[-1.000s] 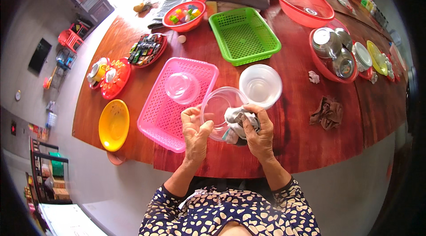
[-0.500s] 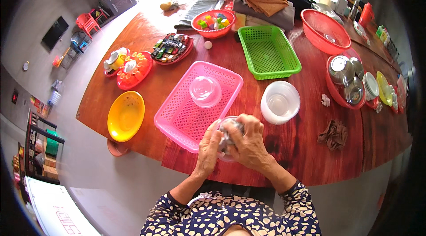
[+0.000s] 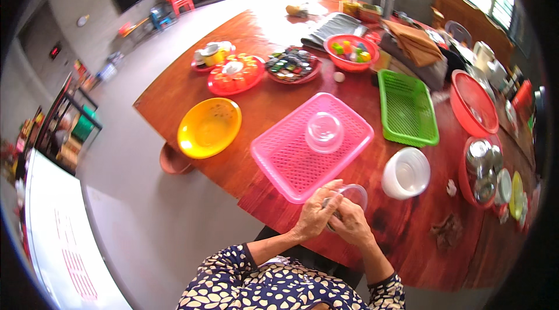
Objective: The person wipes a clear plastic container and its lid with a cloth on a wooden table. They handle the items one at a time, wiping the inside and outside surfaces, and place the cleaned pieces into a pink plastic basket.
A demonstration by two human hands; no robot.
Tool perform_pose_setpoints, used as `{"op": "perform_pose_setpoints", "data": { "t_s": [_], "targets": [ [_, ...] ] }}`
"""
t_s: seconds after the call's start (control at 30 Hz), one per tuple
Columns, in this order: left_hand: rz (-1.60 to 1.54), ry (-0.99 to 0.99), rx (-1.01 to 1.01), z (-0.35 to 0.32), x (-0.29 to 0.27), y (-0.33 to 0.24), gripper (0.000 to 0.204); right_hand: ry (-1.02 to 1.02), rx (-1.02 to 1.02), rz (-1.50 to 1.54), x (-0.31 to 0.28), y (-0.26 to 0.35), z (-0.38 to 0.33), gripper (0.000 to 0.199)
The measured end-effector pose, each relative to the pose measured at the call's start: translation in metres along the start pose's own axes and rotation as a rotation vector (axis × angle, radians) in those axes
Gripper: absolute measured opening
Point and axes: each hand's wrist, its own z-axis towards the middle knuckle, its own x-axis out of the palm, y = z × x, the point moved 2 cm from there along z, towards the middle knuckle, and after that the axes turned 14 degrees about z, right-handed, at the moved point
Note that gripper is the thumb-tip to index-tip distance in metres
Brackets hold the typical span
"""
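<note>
Both my hands meet at the near table edge around a small clear plastic bowl (image 3: pixel 353 193). My left hand (image 3: pixel 314 215) grips its left side. My right hand (image 3: pixel 353 226) covers its near rim and presses a grey cloth (image 3: pixel 332 210) against it; only a scrap of the cloth shows between my hands. Just beyond lies a pink perforated tray (image 3: pixel 291 161) with another clear bowl (image 3: pixel 324 131) upside down on it.
A stack of white bowls (image 3: pixel 406 173) stands right of my hands, and a green basket (image 3: pixel 407 106) behind it. A yellow plate (image 3: pixel 208 127) lies to the left, and a red bowl of metal dishes (image 3: pixel 482 171) and a crumpled brown rag (image 3: pixel 447 231) to the right. More red dishes crowd the far side.
My hands have drawn the clear bowl nearer to me and closed over it, hiding most of the cloth. My view has swung left and farther over the table.
</note>
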Motion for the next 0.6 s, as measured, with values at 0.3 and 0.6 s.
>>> {"op": "perform_pose_setpoints", "data": {
  "t_s": [0.3,0.6],
  "targets": [
    [-0.006,-0.153,0.057,0.003,-0.010,-0.016,0.053,-0.339,-0.075,-0.431,0.014,-0.008,0.027,0.032],
    [0.092,-0.150,0.091,0.007,-0.049,-0.045,0.060,0.360,-0.151,0.053,0.005,0.051,0.051,0.056]
  ]
}}
